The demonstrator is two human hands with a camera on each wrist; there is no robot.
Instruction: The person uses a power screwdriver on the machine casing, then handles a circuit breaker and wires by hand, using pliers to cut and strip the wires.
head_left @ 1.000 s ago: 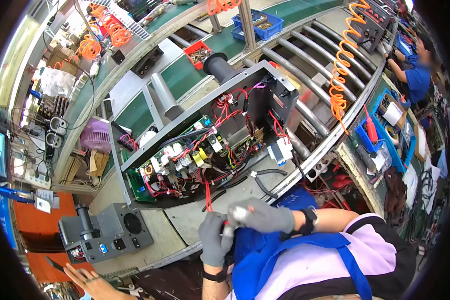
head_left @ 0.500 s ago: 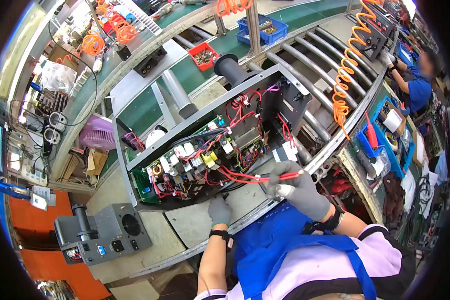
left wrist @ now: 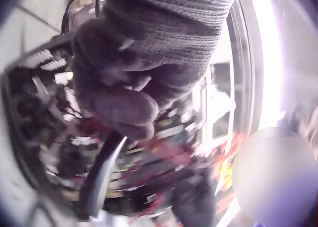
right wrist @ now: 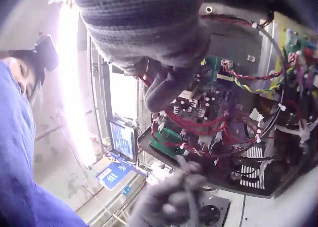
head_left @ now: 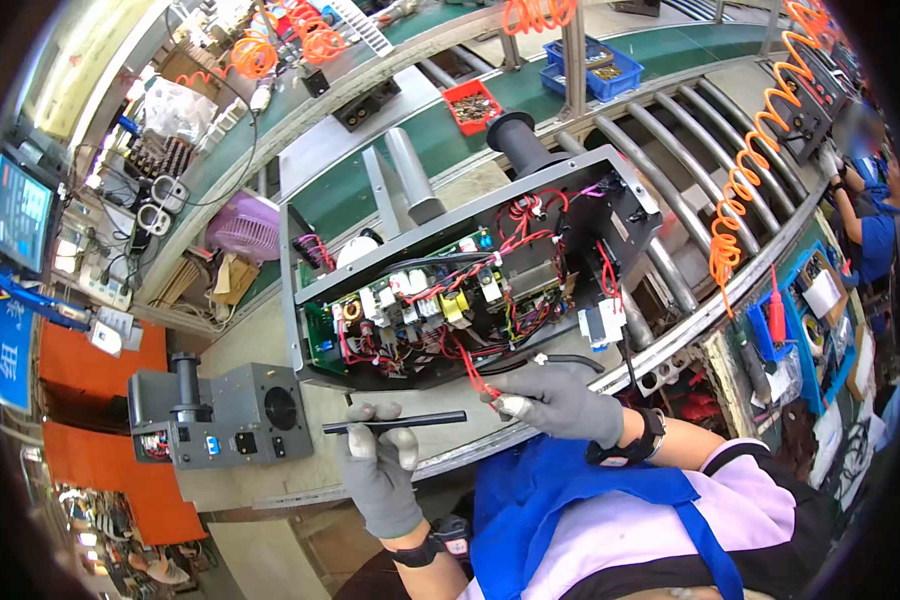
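My gloved left hand (head_left: 382,480) grips a straight black tube (head_left: 432,418) between thumb and fingers, in front of the open chassis. The tube (left wrist: 99,177) points away from the glove in the left wrist view. To the right, my gloved right hand (head_left: 565,405) pinches the ends of red wires (head_left: 470,368). These wires run back into an open metal chassis (head_left: 610,195) full of circuit boards and bundled cables. The tube's right end is close to the pinched wire ends, apart from them.
A smaller grey unit (head_left: 220,415) with a round fan opening stands on the bench at left. Metal rollers (head_left: 705,160) lie behind and right of the chassis. An orange coiled hose (head_left: 735,200) hangs at right, near blue trays (head_left: 810,330). Another person (head_left: 875,225) is at far right.
My left hand has left the red wires, reached to the bench at the chassis edge and come back with the black tube. The right hand drew the wires rightward, then lowered them toward the tube.
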